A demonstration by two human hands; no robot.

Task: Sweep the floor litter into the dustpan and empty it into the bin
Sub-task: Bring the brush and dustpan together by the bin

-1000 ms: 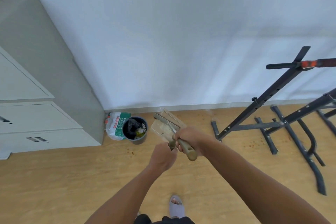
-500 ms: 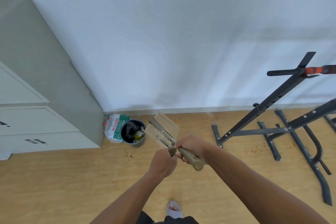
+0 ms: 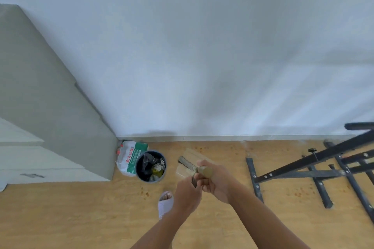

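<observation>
Head view shows the right hand point(image 3: 217, 183) closed around the olive handle of a small brush point(image 3: 195, 167). The left hand point(image 3: 187, 194) is just beside it, fingers curled around a dark handle, probably of the clear dustpan point(image 3: 189, 162), which is held in the air past the brush. The bin point(image 3: 150, 166) stands on the wooden floor point(image 3: 81, 218) to the left of the dustpan, near but apart, with a black liner and trash inside. A printed plastic bag point(image 3: 129, 157) leans against the bin, beside a grey cabinet point(image 3: 46, 107). Small reddish litter point(image 3: 301, 193) lies scattered around a black metal frame point(image 3: 323, 168) on the right. One foot in a slipper point(image 3: 165, 203) is below the hands.
</observation>
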